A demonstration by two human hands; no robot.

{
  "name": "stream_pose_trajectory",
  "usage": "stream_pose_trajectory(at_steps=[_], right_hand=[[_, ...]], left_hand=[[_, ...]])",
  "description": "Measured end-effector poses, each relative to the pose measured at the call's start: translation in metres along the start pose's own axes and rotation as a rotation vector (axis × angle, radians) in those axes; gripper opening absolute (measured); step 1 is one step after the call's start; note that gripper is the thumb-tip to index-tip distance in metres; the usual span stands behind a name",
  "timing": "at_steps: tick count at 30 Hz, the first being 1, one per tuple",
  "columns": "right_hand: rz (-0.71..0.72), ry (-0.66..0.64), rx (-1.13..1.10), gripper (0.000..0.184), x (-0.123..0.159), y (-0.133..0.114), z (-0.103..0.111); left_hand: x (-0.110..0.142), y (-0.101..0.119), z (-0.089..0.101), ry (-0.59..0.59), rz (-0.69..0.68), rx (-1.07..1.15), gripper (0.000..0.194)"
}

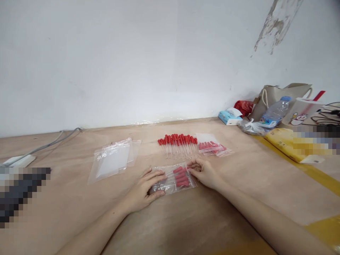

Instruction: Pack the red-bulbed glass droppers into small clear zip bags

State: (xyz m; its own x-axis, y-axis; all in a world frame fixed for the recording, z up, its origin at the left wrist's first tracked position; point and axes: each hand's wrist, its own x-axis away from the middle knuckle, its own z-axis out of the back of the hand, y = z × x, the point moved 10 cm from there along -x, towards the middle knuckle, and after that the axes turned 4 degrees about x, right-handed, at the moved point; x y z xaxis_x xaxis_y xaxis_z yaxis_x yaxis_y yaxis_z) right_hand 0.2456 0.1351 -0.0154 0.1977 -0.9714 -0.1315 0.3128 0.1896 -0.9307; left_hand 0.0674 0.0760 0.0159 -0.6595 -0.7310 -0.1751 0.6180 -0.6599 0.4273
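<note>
A clear zip bag point(175, 180) holding several glass droppers with red rubber bulbs lies flat on the wooden table point(186, 219). My left hand point(145, 189) rests on the bag's left end, fingers stretched flat over it. My right hand point(203, 171) pinches the bag's right edge near the red bulbs. Behind the bag lies a row of loose red-bulbed droppers point(179, 143). To their right are filled bags of droppers point(214, 148). A stack of empty clear bags point(114, 159) lies to the left.
At the back right stand a beige tote bag point(281, 97), a water bottle point(275, 112), a tissue pack point(230, 116), a red pouch point(243, 106) and a yellow package point(288, 143). A white power strip point(20, 161) with its cable sits far left. Yellow tape point(316, 177) runs along the table's right.
</note>
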Motion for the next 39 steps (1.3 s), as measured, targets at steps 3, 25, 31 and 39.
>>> stream_pose_trajectory(at_steps=[3,25,31,39], right_hand=[[-0.065,0.021,-0.033,0.018,0.001,0.000,0.000],[0.084,0.084,0.169,0.032,0.011,-0.017,0.021],[0.206,-0.050,0.369,0.021,0.016,-0.024,0.008],[0.206,-0.100,0.421,0.020,0.016,-0.025,0.002]], left_hand=[[0.000,0.000,0.001,0.011,-0.004,0.007,0.042],[0.002,-0.002,0.003,-0.160,-0.036,0.054,0.044],[0.003,-0.021,0.047,0.080,0.022,-0.225,0.038],[0.014,0.052,-0.015,0.036,0.107,-0.430,0.036]])
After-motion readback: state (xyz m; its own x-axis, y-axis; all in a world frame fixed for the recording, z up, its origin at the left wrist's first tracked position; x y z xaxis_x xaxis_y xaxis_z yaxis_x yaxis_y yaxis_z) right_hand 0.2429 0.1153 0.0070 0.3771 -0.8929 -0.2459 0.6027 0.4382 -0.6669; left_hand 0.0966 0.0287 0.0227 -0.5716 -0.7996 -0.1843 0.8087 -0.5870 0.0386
